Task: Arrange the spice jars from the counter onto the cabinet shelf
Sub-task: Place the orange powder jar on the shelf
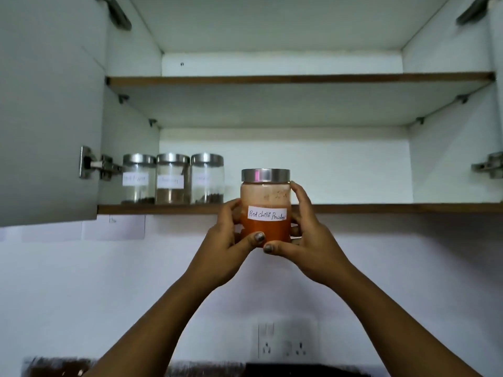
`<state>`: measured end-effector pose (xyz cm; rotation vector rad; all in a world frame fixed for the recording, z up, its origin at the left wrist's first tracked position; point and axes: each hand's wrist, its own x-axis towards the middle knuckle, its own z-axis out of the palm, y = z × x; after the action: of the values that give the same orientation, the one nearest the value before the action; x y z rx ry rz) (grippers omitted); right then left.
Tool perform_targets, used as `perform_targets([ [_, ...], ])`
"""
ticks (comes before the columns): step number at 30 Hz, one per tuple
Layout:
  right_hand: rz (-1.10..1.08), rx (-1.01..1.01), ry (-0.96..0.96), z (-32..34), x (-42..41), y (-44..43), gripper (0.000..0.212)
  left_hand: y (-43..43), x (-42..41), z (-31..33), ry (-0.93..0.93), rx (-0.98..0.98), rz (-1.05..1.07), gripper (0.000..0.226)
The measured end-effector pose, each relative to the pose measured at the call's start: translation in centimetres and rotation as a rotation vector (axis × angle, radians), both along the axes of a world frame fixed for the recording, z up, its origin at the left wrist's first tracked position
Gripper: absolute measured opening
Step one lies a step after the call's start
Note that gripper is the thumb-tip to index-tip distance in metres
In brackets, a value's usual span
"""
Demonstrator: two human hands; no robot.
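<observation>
A glass jar of red chilli powder (265,202) with a steel lid and a white handwritten label is held up in front of the lower shelf's front edge (381,208). My left hand (226,240) grips its left side and bottom. My right hand (304,238) grips its right side, thumb under the base. Three steel-lidded jars stand in a row at the shelf's left end: the first jar (138,178), the second jar (172,178) and the third jar (207,178), each labelled and partly filled with dark spice.
The cabinet's left door (49,110) stands open, with hinges on both sides. An upper shelf (299,77) spans the cabinet. The lower shelf is bare to the right of the three jars. A wall socket (285,346) sits below, above a dark counter edge.
</observation>
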<state>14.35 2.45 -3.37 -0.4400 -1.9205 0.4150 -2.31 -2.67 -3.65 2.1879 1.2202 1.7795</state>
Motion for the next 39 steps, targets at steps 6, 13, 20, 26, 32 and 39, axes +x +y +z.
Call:
perform_targets([
  [6, -0.082, 0.128, 0.01, 4.7, -2.3, 3.7, 0.105, 4.2, -0.7, 4.6, -0.03, 0.068, -0.017, 0.059],
  [13, -0.195, 0.076, -0.074, 5.9, -3.3, 8.3, 0.101, 8.4, -0.9, 5.5, 0.122, 0.143, 0.245, 0.041],
  [20, -0.499, -0.002, -0.159, 6.6, -4.7, 9.5, 0.084, 10.6, -1.0, 5.3, 0.165, 0.242, 0.57, 0.034],
  [26, -0.694, -0.062, -0.223, 7.2, -6.2, 8.9, 0.067, 11.2, 1.0, 4.9, 0.46, 0.051, 0.92, 0.051],
  [32, -0.776, -0.04, -0.243, 7.0, -7.0, 9.2, 0.064, 10.8, 1.2, 4.7, 0.519, 0.012, 0.976, 0.057],
  [39, -0.802, 0.027, -0.271, 6.8, -7.2, 9.7, 0.05, 12.0, 0.6, 4.7, 0.588, 0.014, 1.043, 0.064],
])
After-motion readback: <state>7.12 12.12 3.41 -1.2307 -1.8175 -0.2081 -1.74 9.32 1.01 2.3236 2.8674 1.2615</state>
